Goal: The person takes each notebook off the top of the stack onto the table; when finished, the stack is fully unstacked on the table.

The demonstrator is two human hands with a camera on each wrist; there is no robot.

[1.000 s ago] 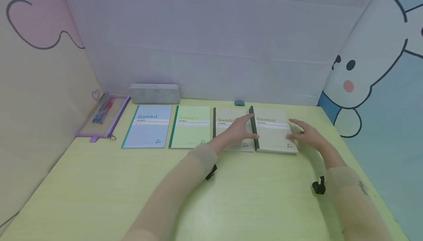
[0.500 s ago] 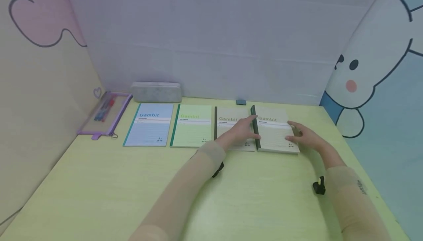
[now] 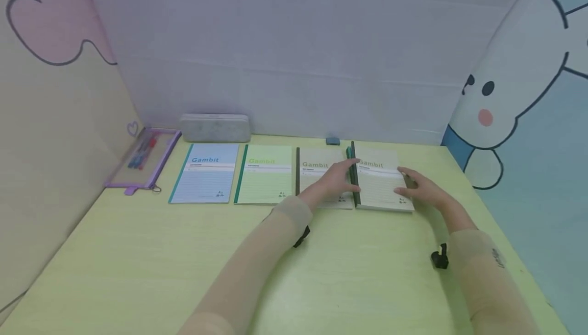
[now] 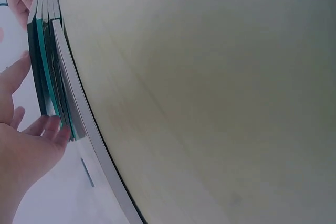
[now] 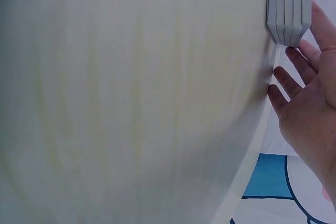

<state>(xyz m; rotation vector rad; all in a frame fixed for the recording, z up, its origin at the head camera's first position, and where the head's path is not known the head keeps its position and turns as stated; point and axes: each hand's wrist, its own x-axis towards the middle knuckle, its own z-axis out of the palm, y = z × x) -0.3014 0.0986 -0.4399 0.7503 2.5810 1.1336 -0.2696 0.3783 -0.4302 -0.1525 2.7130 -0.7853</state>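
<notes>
Head view: left hand (image 3: pixel 328 184) and right hand (image 3: pixel 424 187), fingers spread wide, flank the notebook stack (image 3: pixel 378 192) beside the grey notebook (image 3: pixel 317 156) on the bench (image 3: pixel 340 273); gentle, level, opposed pressure should square its staggered spines (image 4: pixel 43 64).

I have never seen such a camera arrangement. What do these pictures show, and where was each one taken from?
There is no machine here, only someone working with two bare hands. The wide view comes from a head-worn camera; the two close, tilted views come from cameras on the wrists.

On the pale table lie, from left to right, a purple-edged pouch, a blue notebook, a green notebook and a beige notebook, partly hidden by the left hand. A grey case is behind.

The left hand and the right hand have their fingers at opposite sides of a notebook stack, the left along its spines.
</notes>
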